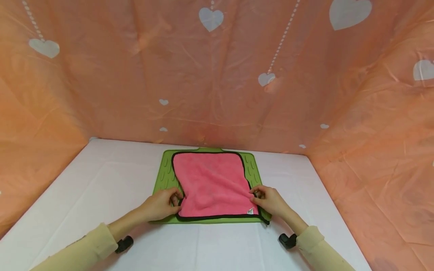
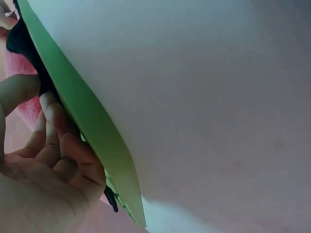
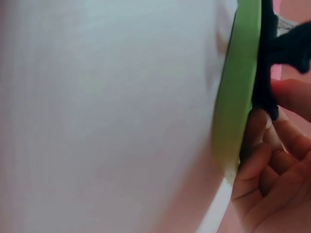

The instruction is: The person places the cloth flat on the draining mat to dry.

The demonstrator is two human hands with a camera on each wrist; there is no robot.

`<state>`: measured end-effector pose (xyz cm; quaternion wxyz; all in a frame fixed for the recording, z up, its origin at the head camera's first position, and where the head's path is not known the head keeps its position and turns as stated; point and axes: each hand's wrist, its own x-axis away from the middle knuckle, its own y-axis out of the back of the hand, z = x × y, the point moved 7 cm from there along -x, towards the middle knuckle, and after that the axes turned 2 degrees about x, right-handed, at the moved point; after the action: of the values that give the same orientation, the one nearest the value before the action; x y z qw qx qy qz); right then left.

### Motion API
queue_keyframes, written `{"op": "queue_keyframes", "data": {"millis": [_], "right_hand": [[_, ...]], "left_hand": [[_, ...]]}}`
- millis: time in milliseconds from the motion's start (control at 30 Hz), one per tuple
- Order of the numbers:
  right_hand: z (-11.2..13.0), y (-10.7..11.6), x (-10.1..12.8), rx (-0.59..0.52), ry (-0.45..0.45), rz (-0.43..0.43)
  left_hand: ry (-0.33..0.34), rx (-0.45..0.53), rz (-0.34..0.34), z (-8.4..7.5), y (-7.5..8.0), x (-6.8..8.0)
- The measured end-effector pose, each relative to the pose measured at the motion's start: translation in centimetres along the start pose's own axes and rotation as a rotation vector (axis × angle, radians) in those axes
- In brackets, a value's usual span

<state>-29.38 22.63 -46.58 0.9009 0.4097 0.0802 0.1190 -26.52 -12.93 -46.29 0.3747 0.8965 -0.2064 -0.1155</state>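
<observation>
A pink towel (image 1: 213, 180) with black edging lies spread over a green mat (image 1: 251, 165) that has short raised ridges. My left hand (image 1: 161, 203) pinches the towel's left edge near its lower corner; in the left wrist view, the thumb and fingers close on the black edging (image 2: 29, 53). On the opposite side, my right hand (image 1: 272, 201) pinches the right edge, above the lower right corner. A small white label (image 1: 250, 211) shows by that corner, where a black loop (image 1: 265, 221) sticks out past the mat. The towel's surface has soft wrinkles between the hands.
The mat lies on a white-covered table (image 1: 112, 177), close to its back edge. Orange sheeting (image 1: 190, 75) with white hearts stands behind and on both sides. Dark wrist devices (image 1: 287, 241) sit below both hands.
</observation>
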Motion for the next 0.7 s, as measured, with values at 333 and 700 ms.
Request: {"op": "queue_keyframes", "data": {"millis": [333,700], "right_hand": [[0.0,0.3,0.0,0.005,-0.004,-0.011],[0.1,0.3,0.0,-0.002,-0.010,0.014]], "left_hand": [[-0.004,0.148,-0.067,0.6,2.2,2.0],[0.011,0.143,0.003,1.4,1.8,2.9]]}}
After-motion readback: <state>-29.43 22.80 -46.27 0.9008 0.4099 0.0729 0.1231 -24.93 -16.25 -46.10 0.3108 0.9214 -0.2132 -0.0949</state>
